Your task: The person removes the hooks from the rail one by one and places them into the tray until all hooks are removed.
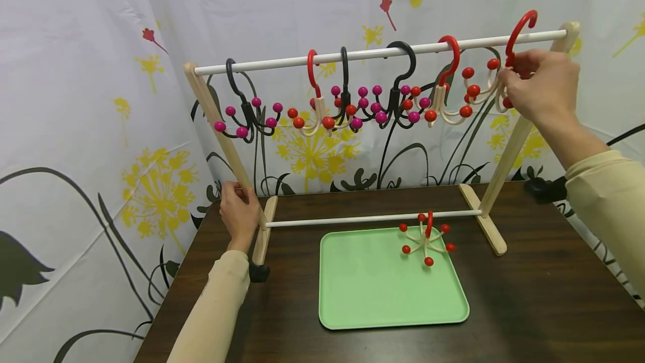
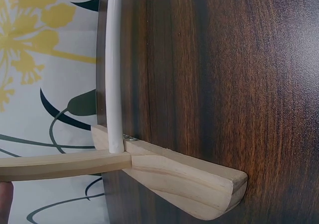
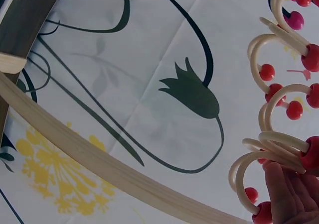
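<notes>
My right hand [image 1: 546,83] pinches a red-hooked hanger [image 1: 521,29] just under its hook, at the right end of the white rail [image 1: 282,64]. The hook's tip shows above the rail. Cream curved arms with red balls [image 3: 261,211] spread around the fingers in the right wrist view. Low on the rack's left wooden post [image 1: 216,122], my left hand [image 1: 239,212] grips the wood; only a fingertip [image 2: 5,201] shows in the left wrist view. Another red-hooked hanger [image 1: 425,240] stands on the green tray [image 1: 373,279].
Several hangers hang along the rail, some black with magenta balls [image 1: 247,113], others cream with red balls [image 1: 443,99]. A lower white bar [image 1: 373,219] joins the wooden feet [image 1: 484,220] on the dark table [image 1: 282,318]. Behind hangs a flower-patterned curtain [image 1: 302,4].
</notes>
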`<state>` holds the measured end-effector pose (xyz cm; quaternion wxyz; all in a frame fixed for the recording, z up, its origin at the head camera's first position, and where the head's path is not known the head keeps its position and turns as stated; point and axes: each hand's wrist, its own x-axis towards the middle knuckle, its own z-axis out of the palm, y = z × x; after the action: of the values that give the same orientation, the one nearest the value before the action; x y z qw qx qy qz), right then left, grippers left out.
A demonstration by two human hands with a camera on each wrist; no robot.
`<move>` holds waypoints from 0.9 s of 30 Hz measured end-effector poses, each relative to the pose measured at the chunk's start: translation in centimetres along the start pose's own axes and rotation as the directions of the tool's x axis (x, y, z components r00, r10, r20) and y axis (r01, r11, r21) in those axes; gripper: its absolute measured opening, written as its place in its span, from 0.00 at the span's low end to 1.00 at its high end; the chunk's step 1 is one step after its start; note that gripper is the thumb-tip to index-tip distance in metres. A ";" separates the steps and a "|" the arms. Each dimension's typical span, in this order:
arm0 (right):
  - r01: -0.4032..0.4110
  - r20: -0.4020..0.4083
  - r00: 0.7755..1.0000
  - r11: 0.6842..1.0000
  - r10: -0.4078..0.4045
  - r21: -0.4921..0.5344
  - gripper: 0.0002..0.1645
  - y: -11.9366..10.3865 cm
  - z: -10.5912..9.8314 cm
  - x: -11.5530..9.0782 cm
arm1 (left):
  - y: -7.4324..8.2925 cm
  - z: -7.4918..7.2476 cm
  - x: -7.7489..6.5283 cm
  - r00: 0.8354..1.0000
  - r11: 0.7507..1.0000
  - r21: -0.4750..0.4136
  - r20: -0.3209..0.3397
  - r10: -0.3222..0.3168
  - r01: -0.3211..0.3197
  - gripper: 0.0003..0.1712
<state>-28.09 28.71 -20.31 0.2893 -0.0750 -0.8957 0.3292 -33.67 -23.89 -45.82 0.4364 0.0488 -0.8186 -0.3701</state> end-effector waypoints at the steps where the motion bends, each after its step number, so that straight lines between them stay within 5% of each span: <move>1: -0.007 -0.004 1.000 1.000 0.007 0.000 0.29 0.1 -0.2 0.0 | 0.0 0.0 0.0 1.000 1.000 0.000 0.002 0.001 -0.001 0.12; 13: -0.021 -0.047 0.998 0.984 0.029 0.175 0.27 2.0 -1.6 -1.3 | 0.0 0.0 0.1 1.000 1.000 0.006 -0.002 0.001 -0.001 0.12; 21: 0.048 -0.015 0.999 0.960 -0.046 0.276 0.20 3.9 -0.9 -4.9 | 0.1 0.0 0.1 1.000 1.000 0.015 0.006 -0.009 0.009 0.12; 27: 0.099 0.050 0.993 0.984 -0.107 0.149 0.17 6.0 0.7 -9.1 | 0.1 0.0 0.1 1.000 1.000 0.007 0.001 -0.004 0.004 0.12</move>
<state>-21.31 30.00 -28.77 0.2846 0.0025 -0.8798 0.3808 -33.67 -23.86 -45.65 0.4351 0.0517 -0.8200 -0.3683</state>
